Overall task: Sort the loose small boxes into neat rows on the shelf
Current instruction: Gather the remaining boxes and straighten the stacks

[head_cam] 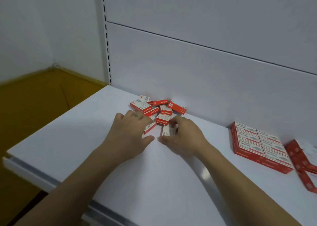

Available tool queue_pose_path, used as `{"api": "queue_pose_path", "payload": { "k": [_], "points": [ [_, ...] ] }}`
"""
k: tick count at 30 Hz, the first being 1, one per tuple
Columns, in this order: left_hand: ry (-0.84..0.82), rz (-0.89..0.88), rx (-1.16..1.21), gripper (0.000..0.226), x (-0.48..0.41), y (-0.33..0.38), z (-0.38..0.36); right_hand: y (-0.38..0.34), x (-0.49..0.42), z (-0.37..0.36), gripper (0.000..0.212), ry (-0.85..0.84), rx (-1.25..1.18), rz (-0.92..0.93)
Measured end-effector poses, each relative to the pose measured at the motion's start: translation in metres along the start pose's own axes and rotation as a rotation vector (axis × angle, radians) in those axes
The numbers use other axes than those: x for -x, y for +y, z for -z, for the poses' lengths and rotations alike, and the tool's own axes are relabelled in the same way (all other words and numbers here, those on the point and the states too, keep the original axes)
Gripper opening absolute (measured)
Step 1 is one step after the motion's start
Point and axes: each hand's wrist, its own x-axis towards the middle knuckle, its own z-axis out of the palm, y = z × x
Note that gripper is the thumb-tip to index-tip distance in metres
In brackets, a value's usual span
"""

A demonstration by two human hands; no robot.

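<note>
Shelf [85,122] (white, flat) carrying all stock. Back panel [205,71] standing behind, slotted upright [106,36] at its left edge. Sorted block [260,145] sitting well right in two columns, red packs [301,158] lying just beyond. Loose small boxes [157,109] lying jumbled and overlapping against back panel. Left hand [130,133] resting fingers over edge box [149,128], thumb spread wide. Right hand [185,136] gripping white-faced box [168,131] at pile's near side, fingers curling round it.

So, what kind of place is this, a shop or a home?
Most likely a shop or stockroom: a white display shelf with a slotted upright at its back, and many identical red-and-white small boxes, some set in a neat block.
</note>
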Motion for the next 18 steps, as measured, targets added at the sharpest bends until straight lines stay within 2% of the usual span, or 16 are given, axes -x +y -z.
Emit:
{"api": "queue_pose_path", "payload": {
  "k": [4, 10, 13, 15, 18],
  "points": [
    [0.002, -0.064, 0.017, 0.053, -0.003, -0.002, -0.004, 0.001, -0.003, 0.008, 0.05, -0.088, -0.078, 0.013],
    [-0.033, -0.117, 0.029, 0.058, -0.01, 0.007, -0.005, 0.009, 0.002, 0.012, 0.082, -0.136, -0.015, -0.028],
    [-0.059, -0.146, 0.016, 0.068, -0.011, 0.023, 0.0, 0.015, 0.012, 0.019, 0.071, -0.054, -0.017, -0.058],
    [-0.033, -0.167, 0.031, 0.072, -0.011, 0.037, 0.003, 0.023, 0.021, 0.027, 0.063, 0.037, -0.109, -0.083],
    [0.032, -0.217, 0.093, 0.072, -0.012, 0.07, 0.006, 0.041, 0.04, 0.043, 0.063, 0.148, -0.295, -0.108]
  ]
}}
